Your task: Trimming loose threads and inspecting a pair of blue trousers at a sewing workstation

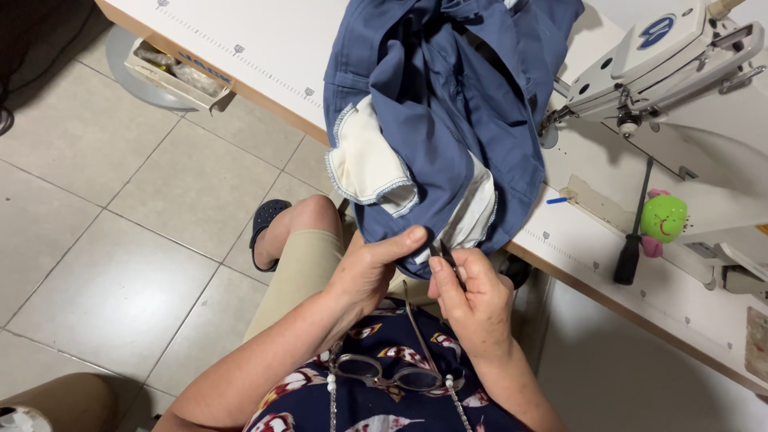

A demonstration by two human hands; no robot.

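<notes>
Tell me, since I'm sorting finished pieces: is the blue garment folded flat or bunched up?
Bunched up. The blue garment drapes in loose folds over the table edge, white pocket linings turned out; the left hand grips its lower edge.

Blue garment (448,104): matt cloth; snips (445,256): metal.

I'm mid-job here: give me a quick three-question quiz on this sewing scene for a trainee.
1. True or false: the blue garment lies partly on the sewing table.
2. What does the right hand hold at the garment's lower edge?
A. small thread snips
B. a tape measure
C. a steam iron
3. Fill in: the black-handled screwdriver lies just left of a ____ pincushion-like ball.

Key: 1 true; 2 A; 3 green. The left hand pinches the fabric beside the snips, and the sewing machine stands at upper right.
</notes>
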